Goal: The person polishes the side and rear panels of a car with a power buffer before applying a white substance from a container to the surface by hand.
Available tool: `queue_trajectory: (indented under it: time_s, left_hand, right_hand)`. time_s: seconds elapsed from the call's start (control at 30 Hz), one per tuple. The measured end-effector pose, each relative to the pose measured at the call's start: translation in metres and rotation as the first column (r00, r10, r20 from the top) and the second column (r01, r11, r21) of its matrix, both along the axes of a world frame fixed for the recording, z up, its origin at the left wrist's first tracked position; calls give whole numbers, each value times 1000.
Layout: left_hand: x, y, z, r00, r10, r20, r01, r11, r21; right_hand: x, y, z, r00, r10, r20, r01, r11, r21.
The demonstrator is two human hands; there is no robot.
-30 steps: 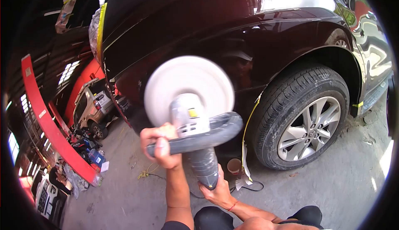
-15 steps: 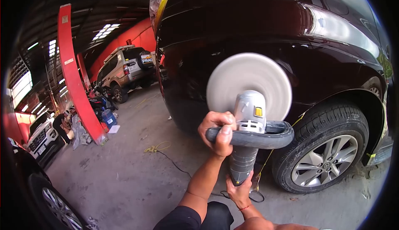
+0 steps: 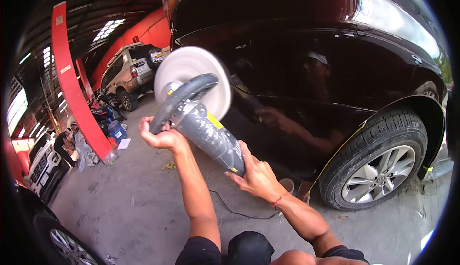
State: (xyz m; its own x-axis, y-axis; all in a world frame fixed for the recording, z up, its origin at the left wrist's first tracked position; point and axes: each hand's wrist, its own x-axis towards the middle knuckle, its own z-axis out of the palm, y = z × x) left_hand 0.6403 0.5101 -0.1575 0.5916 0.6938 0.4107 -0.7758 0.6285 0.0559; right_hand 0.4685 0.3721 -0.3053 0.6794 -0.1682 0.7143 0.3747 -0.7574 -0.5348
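Note:
A power polisher (image 3: 203, 133) with a round white pad (image 3: 191, 68) is held between my hands. My left hand (image 3: 160, 133) is wrapped round the left end of its black loop handle. My right hand (image 3: 256, 171) grips the rear of the grey body, which is specked with white. The pad looks blurred, at the left edge of the dark, glossy car panel (image 3: 282, 83); whether it touches is hard to tell. My arms are reflected in the panel.
A car wheel (image 3: 376, 174) is on the right. A black cord (image 3: 239, 213) lies on the floor (image 3: 139, 202). Further left are a red post (image 3: 79, 87), a blue container (image 3: 116, 132), parked vehicles and a bent-over person (image 3: 62, 145). A cup (image 3: 286, 184) sits beneath the panel.
Both hands have carried the polisher left across the panel, and its body now slants, rear end to the lower right. The view has shifted slightly, and a cup now shows below.

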Motion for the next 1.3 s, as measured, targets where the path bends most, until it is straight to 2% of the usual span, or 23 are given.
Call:
queue_trajectory:
  time_s: [0.03,0.1,0.17,0.2,0.3,0.33,0.4,0.43,0.5,0.57,0.6,0.63,0.67,0.7,0.77,0.83,0.9,0.97,1.03,1.1,1.13,1.2,1.3]
  left_hand:
    - [14,9,-5,997,-47,53,44,997,63]
    - [25,16,-12,999,-38,-19,38,999,18]
    - [11,9,-24,994,105,-28,-105,994,-11]
    - [-3,2,-34,997,71,-15,-71,997,-12]
    - [-25,-8,-90,924,-187,333,78,946,314]
    - [-43,-20,-99,915,-189,357,55,933,355]
    - [-84,-43,-115,883,-236,405,30,891,454]
    - [-98,-53,-125,855,-271,442,7,858,514]
    - [-125,-71,-135,799,-336,500,-39,799,600]
    - [-152,-86,-134,703,-477,528,-17,731,682]
    - [-154,-95,-134,609,-552,570,-40,696,717]
    - [-166,-98,-131,611,-561,559,-72,663,745]
    - [-171,-101,-127,553,-593,585,-113,643,758]
    - [-174,-101,-129,569,-589,574,-129,625,769]
    - [-166,-101,-134,586,-593,552,-44,657,753]
    - [-151,-90,-137,674,-557,486,48,689,724]
    - [-128,-76,-140,743,-464,482,67,768,637]
    - [-102,-61,-137,842,-292,454,53,882,468]
    - [-61,-40,-130,917,-160,366,27,939,343]
    - [-29,-18,-112,989,-94,115,77,986,145]
    - [-13,-8,-102,1000,15,-11,-15,998,61]
    - [22,14,-94,989,86,-120,-95,993,-68]
    - [46,34,-98,983,147,-114,-160,981,-109]
  right_hand:
    - [7,3,2,1000,24,-18,-25,1000,-20]
    - [17,8,-9,999,27,-47,-27,1000,13]
    - [20,15,-36,999,21,-47,-20,1000,22]
    - [15,20,-48,990,18,-137,-5,995,100]
    - [-2,30,-98,998,-33,-46,43,970,240]
    - [-9,34,-115,997,-59,-50,70,965,255]
    - [-25,42,-145,984,-113,-135,166,851,499]
    - [-33,43,-155,982,-127,-141,182,840,512]
    - [-45,43,-172,967,-164,-196,254,696,672]
    - [-45,47,-197,968,-196,-156,247,645,723]
    - [-43,49,-209,959,-283,-8,197,647,737]
    - [-42,49,-215,924,-356,141,138,653,744]
    - [-51,48,-201,933,-326,154,97,639,763]
    - [-56,47,-194,947,-304,105,108,607,787]
    - [-55,35,-196,943,-322,88,176,704,688]
    - [-55,34,-190,924,-381,-17,289,671,683]
    - [-51,28,-173,937,-348,-13,271,704,656]
    - [-42,22,-154,968,-183,-174,249,808,533]
    - [-25,21,-129,969,-152,-197,231,841,490]
    - [0,20,-107,984,-137,-116,164,950,265]
    - [12,22,-97,982,-148,-115,175,945,278]
    - [32,26,-80,976,-132,-174,155,980,123]
    - [44,30,-72,958,-79,-277,101,993,68]
